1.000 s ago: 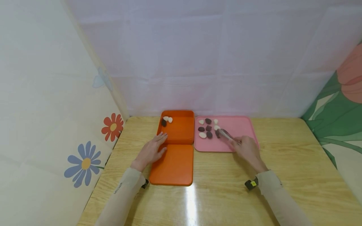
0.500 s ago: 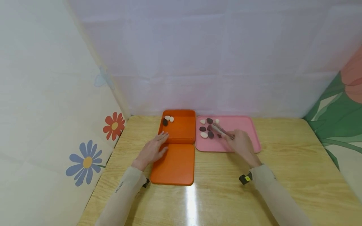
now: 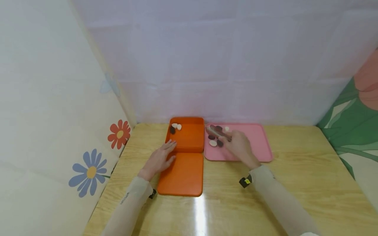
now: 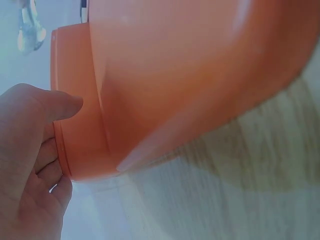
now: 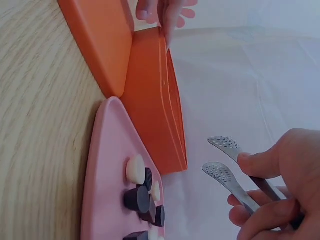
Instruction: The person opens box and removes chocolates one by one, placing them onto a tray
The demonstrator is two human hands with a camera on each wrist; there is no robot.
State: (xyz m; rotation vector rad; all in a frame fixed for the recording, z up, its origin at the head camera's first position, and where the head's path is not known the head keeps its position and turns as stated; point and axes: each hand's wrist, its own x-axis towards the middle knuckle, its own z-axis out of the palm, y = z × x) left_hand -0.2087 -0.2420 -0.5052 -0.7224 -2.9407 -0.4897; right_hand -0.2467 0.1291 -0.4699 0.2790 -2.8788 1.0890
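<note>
The counter (image 3: 295,183) was a pale wood-grain top closed in by white walls, one of them bearing flower stickers (image 3: 90,170) beyond the orange box's left side. The orange box (image 3: 189,139) stood at the counter's far edge, and its flat orange lid (image 3: 183,175) lay on the counter directly in front of it, touching its near wall. A pink tray (image 3: 254,144) lay just beside the box's right wall. The left hand (image 3: 159,159) rested at the box's near left corner, fingers (image 4: 60,107) straight and relaxed against the box's outer wall and rim, gripping nothing. The right hand (image 3: 239,146) hovered over the tray, just right of the box, its fingers (image 5: 265,162) curled around the handles of metal tongs (image 5: 235,170). The tongs pointed toward the box's right wall, their two perforated tips parted and holding nothing in the right wrist view. Dark and white pieces (image 5: 142,192) lay clustered on the tray's part nearest the box, below the tongs' tips. Inside the box, at its far left corner, sat a few small pieces (image 3: 176,127), one dark and two white
</note>
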